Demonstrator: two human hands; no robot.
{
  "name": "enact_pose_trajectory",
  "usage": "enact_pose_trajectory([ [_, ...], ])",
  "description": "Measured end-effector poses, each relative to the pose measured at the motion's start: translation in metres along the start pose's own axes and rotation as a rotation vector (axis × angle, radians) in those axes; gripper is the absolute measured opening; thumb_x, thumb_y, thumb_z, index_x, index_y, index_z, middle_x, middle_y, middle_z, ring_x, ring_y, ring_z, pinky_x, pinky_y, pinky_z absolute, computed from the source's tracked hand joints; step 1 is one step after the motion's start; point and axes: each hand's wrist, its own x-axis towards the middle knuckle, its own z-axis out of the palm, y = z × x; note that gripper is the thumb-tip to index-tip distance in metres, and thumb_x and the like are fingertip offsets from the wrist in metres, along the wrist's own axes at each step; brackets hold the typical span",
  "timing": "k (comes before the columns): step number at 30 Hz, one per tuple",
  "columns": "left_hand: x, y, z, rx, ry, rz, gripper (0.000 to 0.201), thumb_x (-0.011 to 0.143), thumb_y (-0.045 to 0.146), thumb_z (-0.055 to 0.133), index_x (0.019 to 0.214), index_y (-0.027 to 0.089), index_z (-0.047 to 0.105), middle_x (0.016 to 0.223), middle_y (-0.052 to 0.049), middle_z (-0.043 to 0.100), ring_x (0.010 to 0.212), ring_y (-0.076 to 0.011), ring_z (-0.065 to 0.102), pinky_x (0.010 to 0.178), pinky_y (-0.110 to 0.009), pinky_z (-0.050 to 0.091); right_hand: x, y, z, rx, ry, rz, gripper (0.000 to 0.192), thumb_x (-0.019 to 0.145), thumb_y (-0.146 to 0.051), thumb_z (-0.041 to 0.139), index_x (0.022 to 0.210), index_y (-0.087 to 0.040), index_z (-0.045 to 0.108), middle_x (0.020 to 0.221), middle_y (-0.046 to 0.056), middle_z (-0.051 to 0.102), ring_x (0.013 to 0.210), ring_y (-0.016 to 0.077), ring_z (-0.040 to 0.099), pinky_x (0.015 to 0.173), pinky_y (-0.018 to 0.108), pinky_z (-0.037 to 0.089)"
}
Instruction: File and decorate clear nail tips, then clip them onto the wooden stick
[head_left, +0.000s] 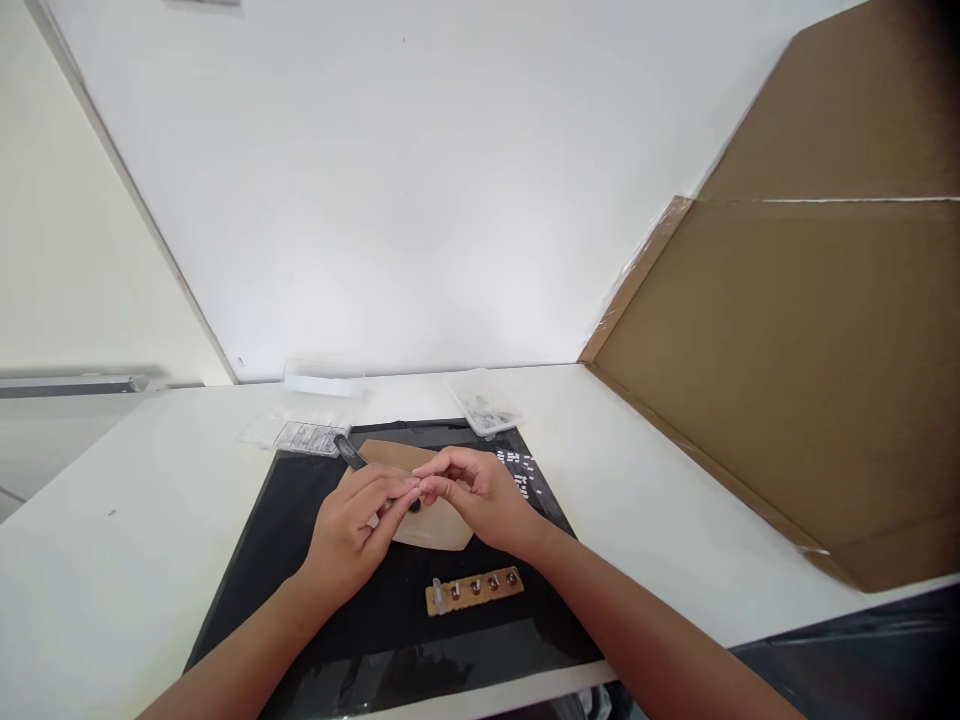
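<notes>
My left hand (pixel 349 525) and my right hand (pixel 491 500) meet fingertip to fingertip over a tan sheet (pixel 431 535). Thumb and fingers of each are pinched together. Whatever sits between them is tiny and mostly hidden, so its kind cannot be made out. A black handle-like piece (pixel 349 452) sticks out behind my left fingers; the rest of it is covered. Just below my fingertips shows a small dark round spot (pixel 415 506). Closer to me lies a yellowish-brown strip (pixel 487 592) with several round dark holders, small clear pieces standing in them.
Under everything is a black mat (pixel 300 520) on a white table (pixel 97 560). Several small white bits (pixel 523 485) lie at its right. Behind stand a clear tray (pixel 486 405) and a clear compartmented case (pixel 307 437). A large cardboard panel (pixel 810 380) leans at right.
</notes>
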Motion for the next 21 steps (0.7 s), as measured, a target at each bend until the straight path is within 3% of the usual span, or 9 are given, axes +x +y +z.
enact_pose_trajectory([
  [5,0.005,-0.011,-0.006,0.144,-0.019,0.064,0.009,0.097,0.014,0.069,0.101,0.02,0.075,0.093,-0.003,0.076,0.087,-0.0176,0.062,0.084,-0.032,0.05,-0.001,-0.002,-0.004,-0.341,0.048,-0.158,0.013,0.1,-0.031,0.065,0.094,-0.023,0.072,0.083,0.0,0.075,0.078,0.0154,0.071,0.075,0.028,0.053],
  [9,0.007,-0.025,-0.016,0.339,-0.083,0.031,0.012,0.101,0.022,0.065,0.104,0.021,0.076,0.095,-0.004,0.076,0.093,-0.0222,0.056,0.091,-0.039,0.047,0.0,0.0,-0.009,-0.603,0.076,-0.253,0.016,0.103,-0.033,0.06,0.094,-0.021,0.068,0.088,0.002,0.074,0.08,0.0159,0.067,0.073,0.029,0.047],
  [16,0.001,-0.046,-0.022,0.447,-0.341,-0.039,0.022,0.102,0.034,0.062,0.113,0.022,0.077,0.109,-0.007,0.072,0.113,-0.0287,0.051,0.1,-0.044,0.044,0.002,0.011,-0.015,-0.742,0.002,-0.301,0.013,0.103,-0.03,0.058,0.094,-0.021,0.062,0.092,0.004,0.073,0.082,0.017,0.066,0.072,0.029,0.045],
  [21,0.001,-0.046,-0.021,0.438,-0.417,-0.046,0.024,0.104,0.031,0.057,0.119,0.025,0.074,0.112,-0.007,0.071,0.113,-0.0277,0.053,0.102,-0.045,0.044,0.004,0.019,-0.011,-0.711,-0.041,-0.277,0.008,0.101,-0.025,0.062,0.096,-0.02,0.066,0.093,0.003,0.075,0.086,0.0169,0.068,0.077,0.028,0.048],
])
